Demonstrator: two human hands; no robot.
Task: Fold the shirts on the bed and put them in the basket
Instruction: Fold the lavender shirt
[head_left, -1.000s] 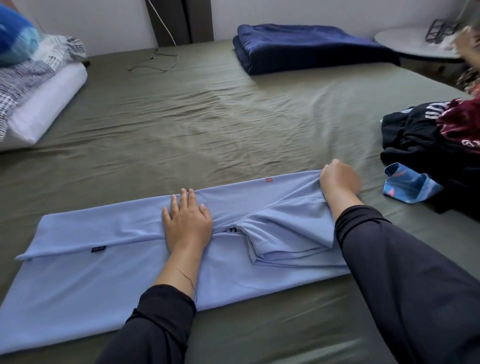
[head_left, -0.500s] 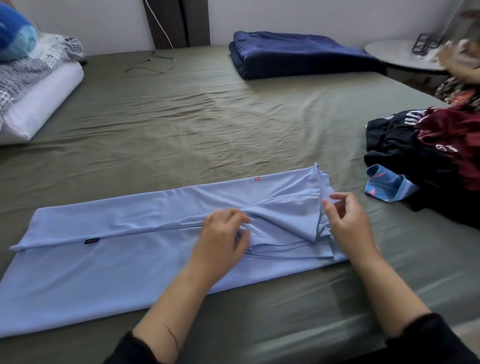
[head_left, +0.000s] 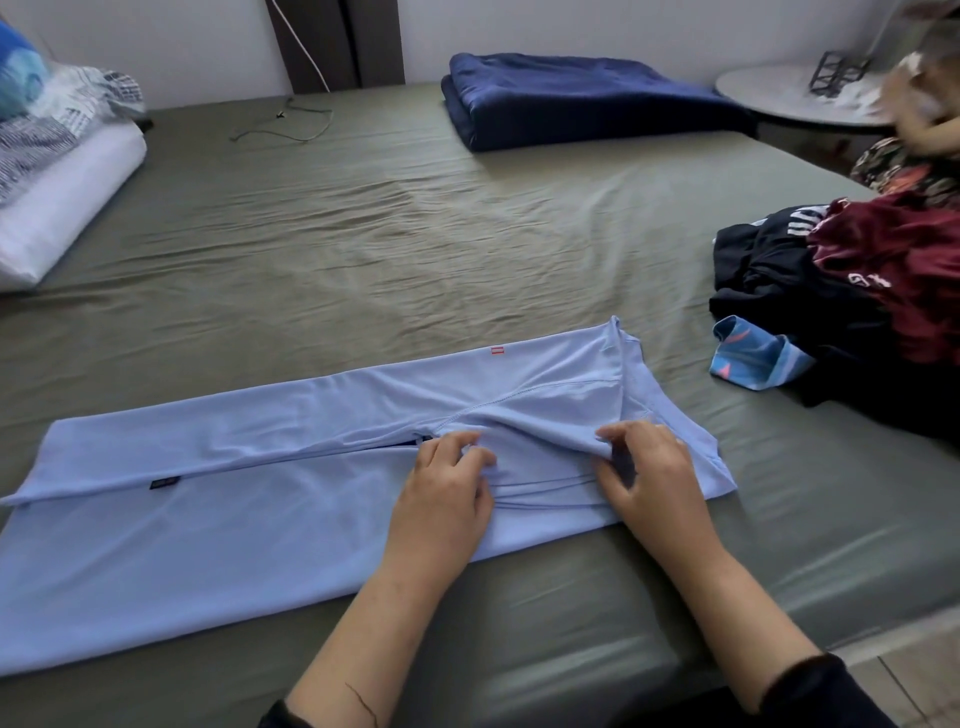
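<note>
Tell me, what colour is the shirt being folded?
Light blue shirt, with a small red tag at its far edge; seen in the head view.

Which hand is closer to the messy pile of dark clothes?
Right. The right hand holds the light blue shirt nearer the dark clothes pile; the left hand is farther away.

Count: 1 blue shirt (head_left: 218, 525), 2 hands, 1 clothes pile (head_left: 852, 291), 1 navy blanket (head_left: 576, 98), 1 pillow (head_left: 62, 197).
</note>
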